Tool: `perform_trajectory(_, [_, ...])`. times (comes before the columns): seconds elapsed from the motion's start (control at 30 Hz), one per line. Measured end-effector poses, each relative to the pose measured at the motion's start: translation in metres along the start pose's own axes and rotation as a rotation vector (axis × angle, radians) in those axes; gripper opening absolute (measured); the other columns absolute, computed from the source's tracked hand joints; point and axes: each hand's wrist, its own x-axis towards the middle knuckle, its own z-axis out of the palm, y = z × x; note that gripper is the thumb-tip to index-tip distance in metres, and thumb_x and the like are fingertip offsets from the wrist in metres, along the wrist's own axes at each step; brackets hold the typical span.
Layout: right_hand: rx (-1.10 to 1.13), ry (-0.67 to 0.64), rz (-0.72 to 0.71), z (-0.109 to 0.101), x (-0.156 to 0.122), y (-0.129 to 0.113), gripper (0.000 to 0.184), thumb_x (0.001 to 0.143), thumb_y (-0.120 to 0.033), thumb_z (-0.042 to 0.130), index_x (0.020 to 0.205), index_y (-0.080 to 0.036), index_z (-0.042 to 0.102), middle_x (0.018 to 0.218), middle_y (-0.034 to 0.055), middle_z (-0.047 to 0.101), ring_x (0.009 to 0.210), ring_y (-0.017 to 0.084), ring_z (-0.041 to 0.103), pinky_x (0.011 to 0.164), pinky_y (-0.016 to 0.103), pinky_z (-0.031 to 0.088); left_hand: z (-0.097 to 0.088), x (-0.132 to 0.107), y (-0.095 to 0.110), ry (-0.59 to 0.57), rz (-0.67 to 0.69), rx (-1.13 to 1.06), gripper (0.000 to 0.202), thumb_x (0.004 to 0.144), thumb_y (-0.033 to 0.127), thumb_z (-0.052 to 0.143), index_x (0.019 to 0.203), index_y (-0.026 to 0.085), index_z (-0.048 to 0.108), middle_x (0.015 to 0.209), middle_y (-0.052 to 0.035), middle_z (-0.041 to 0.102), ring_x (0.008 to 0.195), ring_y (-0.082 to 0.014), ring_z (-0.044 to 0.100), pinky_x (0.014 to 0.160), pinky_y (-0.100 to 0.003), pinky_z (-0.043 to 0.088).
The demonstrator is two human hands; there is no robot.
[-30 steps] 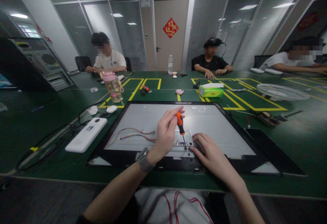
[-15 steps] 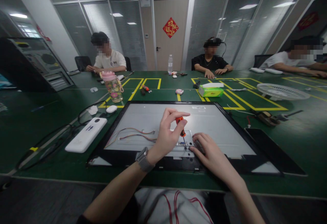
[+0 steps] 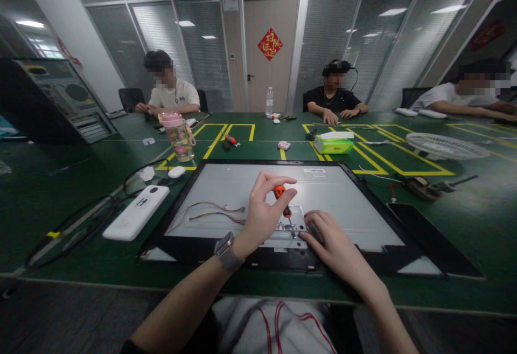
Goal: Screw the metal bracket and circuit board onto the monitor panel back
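Note:
A flat display panel with a grey metal back and black frame lies before me. My left hand is curled around an orange and black screwdriver, with index finger and thumb bent in a C. Some of its fingers are hidden behind the handle. The screwdriver's shaft slants down to a metal bracket with small connector ports, including a blue one. My right hand grips the bracket's right side, its thumb close to the screwdriver tip. Thin coloured wires lie left of the bracket.
Left of the panel are a white power bank, black cables and a pink-lidded bottle. A dark flat slab lies right. Beyond are a green tissue pack and a white fan grille. Several people sit across the table.
The screwdriver handle has tipped slightly left within my left hand, whose fingers have shifted a little. My right hand keeps its place on the bracket.

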Motion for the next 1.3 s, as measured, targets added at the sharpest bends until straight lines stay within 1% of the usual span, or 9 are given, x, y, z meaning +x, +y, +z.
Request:
perform_trajectory(0.1, [0.001,0.0,-0.005,0.0009,-0.0003,0.0013,0.004,0.095,-0.027,0.055,0.097,-0.024,0.054,0.102,0.0066,0.061,0.098,0.026,0.058,0.089,0.041,0.047,-0.0026,-0.0006,0.0008,-0.053,-0.029,-0.036,0.034,0.1,0.028,0.04,0.117,0.022,0.069,0.101,-0.0055,0.058,0.092,-0.0171,0.058,0.086,-0.031,0.048])
perform_trajectory(0.17, [0.002,0.005,-0.008,0.0013,-0.0005,0.002,0.004,0.095,-0.027,0.055,0.098,-0.024,0.054,0.102,0.0064,0.061,0.098,0.026,0.058,0.089,0.041,0.047,-0.0034,-0.0013,0.0006,-0.072,-0.04,-0.074,0.038,0.101,0.025,0.035,0.126,0.023,0.063,0.104,-0.0056,0.059,0.092,-0.0168,0.059,0.086,-0.031,0.048])
perform_trajectory(0.43, [-0.003,0.004,-0.006,0.0006,0.0001,0.0015,0.005,0.093,-0.025,0.057,0.098,-0.024,0.054,0.102,0.0063,0.061,0.097,0.026,0.058,0.089,0.041,0.047,-0.0003,-0.0017,-0.0003,-0.05,-0.014,-0.09,0.03,0.098,0.025,0.047,0.125,0.019,0.06,0.101,-0.0074,0.066,0.089,-0.0162,0.063,0.083,-0.029,0.05])
perform_trajectory(0.63, [0.001,-0.001,-0.013,0.0008,-0.0004,0.0016,0.005,0.095,-0.026,0.055,0.099,-0.024,0.052,0.104,0.0069,0.061,0.099,0.026,0.057,0.09,0.042,0.046,0.0014,0.0012,0.0016,0.018,0.096,0.025,0.012,0.087,0.025,0.068,0.097,0.019,0.07,0.083,-0.0015,0.06,0.08,-0.0146,0.057,0.077,-0.028,0.046])
perform_trajectory(0.73, [0.002,0.003,-0.015,0.0005,-0.0006,0.0012,0.005,0.095,-0.026,0.055,0.098,-0.024,0.053,0.104,0.0066,0.061,0.099,0.026,0.057,0.089,0.042,0.047,0.0021,0.0007,0.0005,0.055,0.09,0.026,0.012,0.083,0.027,0.074,0.092,0.02,0.071,0.083,-0.0002,0.054,0.077,-0.0136,0.054,0.076,-0.027,0.046])
perform_trajectory(0.9, [-0.011,0.017,-0.012,0.0004,0.0001,0.0015,0.005,0.093,-0.026,0.057,0.097,-0.024,0.054,0.102,0.0061,0.062,0.097,0.026,0.059,0.088,0.041,0.048,0.0023,-0.0008,-0.0005,0.065,0.063,0.055,0.015,0.089,0.027,0.066,0.102,0.022,0.072,0.086,-0.0013,0.051,0.082,-0.0143,0.054,0.082,-0.028,0.046])
perform_trajectory(1.1, [-0.008,0.028,-0.019,0.0035,-0.0001,0.0055,0.005,0.093,-0.025,0.057,0.097,-0.024,0.054,0.103,0.0063,0.062,0.098,0.025,0.058,0.089,0.041,0.048,0.003,-0.0032,0.001,-0.002,-0.058,-0.135,0.031,0.1,0.03,0.045,0.125,0.02,0.06,0.105,-0.0085,0.064,0.092,-0.0174,0.062,0.083,-0.03,0.05])
perform_trajectory(1.2, [-0.004,0.025,-0.021,0.0038,-0.0008,0.0055,0.005,0.094,-0.026,0.056,0.098,-0.024,0.054,0.103,0.0064,0.062,0.098,0.025,0.058,0.09,0.041,0.047,0.0021,-0.0029,0.0012,-0.015,-0.032,-0.124,0.028,0.1,0.03,0.046,0.116,0.02,0.066,0.105,-0.0082,0.064,0.098,-0.0187,0.062,0.088,-0.032,0.048])
perform_trajectory(1.3, [0.0,0.02,-0.015,0.0024,-0.0009,0.0033,0.004,0.094,-0.027,0.055,0.098,-0.024,0.054,0.103,0.0061,0.061,0.099,0.025,0.058,0.09,0.041,0.048,0.0018,-0.0019,0.0,0.029,0.044,-0.025,0.02,0.093,0.033,0.06,0.104,0.021,0.071,0.098,-0.0056,0.058,0.092,-0.0171,0.058,0.088,-0.031,0.047])
